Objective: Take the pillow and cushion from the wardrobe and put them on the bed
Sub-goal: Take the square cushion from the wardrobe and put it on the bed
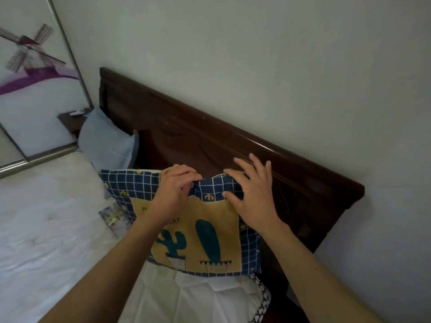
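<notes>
**Inspector A:** What is recorded of the surface and room?

**Inspector B:** A white quilted bed (46,217) is seen against a dark wooden headboard (210,141), which is set against a pale wall (256,54). A sliding wardrobe door (30,66) printed with a windmill is noted at far left. A light blue pillow (105,138) is propped at the headboard.

**Inspector A:** And the cushion?

**Inspector B:** The navy grid-pattern cushion (210,229), with cactus motifs on a yellow panel, is stood upright against the headboard on white bedding. Its top edge is pinched by the left hand (172,192). The right hand (251,194) is laid on it with fingers spread, gripping nothing.

**Inspector A:** Any writing?

**Inspector B:** Partial lettering is visible on the yellow panel, largely covered by the left wrist; it cannot be read.
</notes>
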Motion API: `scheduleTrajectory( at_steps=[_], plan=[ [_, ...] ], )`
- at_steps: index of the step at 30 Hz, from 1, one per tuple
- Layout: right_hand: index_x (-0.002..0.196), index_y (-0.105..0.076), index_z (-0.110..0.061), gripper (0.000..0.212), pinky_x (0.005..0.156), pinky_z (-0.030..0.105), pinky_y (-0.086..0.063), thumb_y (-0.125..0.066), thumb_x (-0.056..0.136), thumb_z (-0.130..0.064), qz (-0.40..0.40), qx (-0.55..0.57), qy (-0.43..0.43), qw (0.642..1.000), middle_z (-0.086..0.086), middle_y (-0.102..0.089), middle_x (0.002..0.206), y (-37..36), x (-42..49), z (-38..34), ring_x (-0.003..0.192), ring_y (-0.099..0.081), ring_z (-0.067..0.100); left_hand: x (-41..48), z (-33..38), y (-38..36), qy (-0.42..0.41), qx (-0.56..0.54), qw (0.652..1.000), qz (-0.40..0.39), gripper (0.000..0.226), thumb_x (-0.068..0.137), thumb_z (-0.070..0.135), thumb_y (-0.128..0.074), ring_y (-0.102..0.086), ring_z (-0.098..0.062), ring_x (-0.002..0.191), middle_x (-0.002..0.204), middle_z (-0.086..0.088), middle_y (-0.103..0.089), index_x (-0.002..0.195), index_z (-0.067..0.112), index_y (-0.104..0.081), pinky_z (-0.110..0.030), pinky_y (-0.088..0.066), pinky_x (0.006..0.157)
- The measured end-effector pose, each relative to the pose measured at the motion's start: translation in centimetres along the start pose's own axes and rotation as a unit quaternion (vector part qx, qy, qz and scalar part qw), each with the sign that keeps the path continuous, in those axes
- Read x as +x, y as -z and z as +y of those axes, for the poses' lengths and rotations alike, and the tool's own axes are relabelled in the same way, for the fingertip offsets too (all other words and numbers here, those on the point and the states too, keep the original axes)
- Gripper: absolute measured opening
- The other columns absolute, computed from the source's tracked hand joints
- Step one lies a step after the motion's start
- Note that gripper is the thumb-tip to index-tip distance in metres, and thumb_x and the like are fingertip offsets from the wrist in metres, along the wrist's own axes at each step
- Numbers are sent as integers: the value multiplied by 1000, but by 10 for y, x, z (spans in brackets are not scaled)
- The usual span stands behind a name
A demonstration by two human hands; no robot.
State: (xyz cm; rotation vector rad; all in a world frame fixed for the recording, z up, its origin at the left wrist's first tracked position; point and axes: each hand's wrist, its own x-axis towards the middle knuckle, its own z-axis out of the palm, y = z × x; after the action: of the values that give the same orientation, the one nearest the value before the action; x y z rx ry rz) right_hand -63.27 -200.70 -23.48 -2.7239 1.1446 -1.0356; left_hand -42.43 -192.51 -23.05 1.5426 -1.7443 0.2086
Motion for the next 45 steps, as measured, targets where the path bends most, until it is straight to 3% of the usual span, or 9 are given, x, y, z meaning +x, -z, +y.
scheduleTrajectory(
  at_steps=[4, 8, 13, 22, 28, 32, 36, 42, 45],
  plan=[
    [121, -64, -30, 41, 121, 43, -14, -68, 83, -45, -53, 39, -7, 998, -10, -63, 113, -20, 19, 2, 118, -49, 16, 7, -15, -5, 5, 17, 1000, -13, 27, 79, -14, -65, -63, -31, 83, 94, -9, -71, 91, 7, -77, -55, -49, 76],
    [105, -68, -26, 24, 88, 36, -43, -72, 84, -37, -91, 88, -53, 991, -11, -63, 95, -46, 33, -8, 94, -54, 14, 8, -39, -7, -3, 49, 999, -15, 29, 79, -11, -64, -63, -29, 84, 93, -4, -71, 91, 12, -76, -47, -43, 80],
    [92, -70, -22, 10, 77, 37, -51, -74, 85, -27, -123, 183, -135, 966, -8, -68, 88, -88, 38, -18, 82, -62, 12, 9, -82, -16, -13, 82, 996, -17, 29, 79, -5, -62, -64, -24, 88, 94, 1, -71, 90, 18, -76, -34, -30, 86],
    [78, -62, -26, 13, 63, 27, -44, -70, 88, -27, -146, 200, -247, 937, -8, -64, 70, -162, 14, 7, 66, -60, 5, 8, -147, -100, -18, 96, 991, -90, 32, 83, 9, -51, -61, -16, 93, 97, 11, -68, 94, 29, -74, -41, -30, 96],
    [73, -59, -31, 22, 57, 10, -40, -69, 88, -20, -214, 180, -282, 918, -9, -64, 72, -220, -6, 56, 71, -60, -4, -23, -182, -204, 44, 58, 988, -135, 33, 86, 15, -45, -60, -17, 92, 95, 10, -65, 98, 29, -73, -36, -29, 92],
    [84, -62, -24, 9, 73, 31, -45, -66, 92, -23, -270, 113, -279, 914, -6, -64, 83, -254, -12, 94, 84, -60, 16, -51, -199, -269, 92, 26, 983, -155, 37, 89, 13, -56, -53, -19, 124, 128, 5, -62, 123, 24, -65, -35, -33, 102],
    [93, -64, -21, 4, 74, 30, -47, -67, 92, -23, -292, 50, -246, 923, -4, -63, 93, -269, 3, 123, 87, -61, 16, -67, -200, -306, 193, -21, 970, -145, 57, 94, 27, -59, -32, -20, 143, 156, 3, -36, 148, 23, -41, -37, -26, 116],
    [140, -48, -20, 55, 98, 26, -42, -70, 89, -22, -310, 8, -129, 942, -5, -48, 129, -302, 37, 116, 116, -46, 11, -96, -210, -328, 305, -70, 946, -79, 56, 100, 40, -44, -27, -17, 143, 158, 3, -29, 151, 23, -32, -33, -23, 118],
    [149, -38, -19, 65, 111, 29, -32, -68, 91, -23, -329, 13, -76, 941, -3, -37, 148, -332, 51, 109, 137, -32, 15, -123, -229, -337, 430, -80, 899, -17, 51, 99, 38, -46, -31, -22, 140, 154, -2, -36, 146, 20, -39, -30, -21, 112]
  ],
)
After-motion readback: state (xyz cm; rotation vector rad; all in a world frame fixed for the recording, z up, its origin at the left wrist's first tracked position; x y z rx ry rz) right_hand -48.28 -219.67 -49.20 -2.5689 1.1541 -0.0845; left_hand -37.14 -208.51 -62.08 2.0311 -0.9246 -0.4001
